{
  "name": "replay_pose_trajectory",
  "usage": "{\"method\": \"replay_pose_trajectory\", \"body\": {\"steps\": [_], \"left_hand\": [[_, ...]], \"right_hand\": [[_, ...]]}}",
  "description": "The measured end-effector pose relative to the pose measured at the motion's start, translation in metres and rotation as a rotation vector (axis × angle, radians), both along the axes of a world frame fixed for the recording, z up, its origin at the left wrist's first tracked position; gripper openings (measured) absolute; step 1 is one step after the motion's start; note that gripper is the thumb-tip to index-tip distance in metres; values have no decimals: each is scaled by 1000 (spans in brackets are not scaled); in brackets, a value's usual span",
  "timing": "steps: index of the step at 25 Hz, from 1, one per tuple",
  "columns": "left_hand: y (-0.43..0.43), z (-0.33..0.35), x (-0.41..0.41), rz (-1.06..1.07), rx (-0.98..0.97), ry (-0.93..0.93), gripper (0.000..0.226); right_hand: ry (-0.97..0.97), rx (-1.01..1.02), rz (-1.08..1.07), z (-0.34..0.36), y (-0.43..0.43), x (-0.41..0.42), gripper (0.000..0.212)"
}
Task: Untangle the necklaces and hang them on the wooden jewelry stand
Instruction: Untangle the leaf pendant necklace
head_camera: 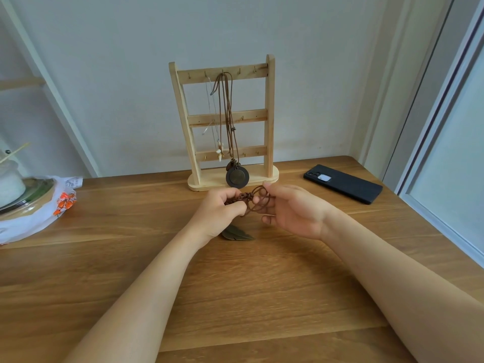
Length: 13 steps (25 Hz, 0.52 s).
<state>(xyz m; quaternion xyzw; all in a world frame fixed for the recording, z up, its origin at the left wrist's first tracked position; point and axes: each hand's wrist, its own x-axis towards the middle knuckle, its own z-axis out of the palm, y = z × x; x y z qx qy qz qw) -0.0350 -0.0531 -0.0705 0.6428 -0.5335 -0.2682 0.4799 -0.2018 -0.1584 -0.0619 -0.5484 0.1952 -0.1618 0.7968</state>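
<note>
Pinching brown cord necklace (246, 197) | our left hand (222, 208) curled on its knot | our right hand (296, 210) curled through its loops | jewelry stand (269, 113) at 12 o'clock

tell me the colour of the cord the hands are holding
Reddish brown: the knotted cord necklace shows best in the head view.

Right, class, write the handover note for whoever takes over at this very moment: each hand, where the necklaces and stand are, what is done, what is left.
Left hand grips the knotted brown cord necklace; right hand pinches its loops. Its leaf pendants reach the table beneath the left hand.
Done: round-pendant necklace and thin shell necklace hang from the top bar of the wooden stand.
Left: untangle the cord necklace, hang it on a free hook.
</note>
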Motion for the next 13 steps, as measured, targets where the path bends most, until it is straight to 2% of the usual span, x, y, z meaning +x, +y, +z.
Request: {"method": "replay_pose_trajectory", "body": {"steps": [4,11,13], "left_hand": [[2,3,1,-55,-28,72,19],[1,-1,1,14,-52,6,6],[1,-1,2,45,-58,-4,4]], "right_hand": [[-11,-25,-122,2,-2,-2,21],[98,-242,-335,1,-4,-4,13],[125,-384,-458,0,-3,-3,6]]}}
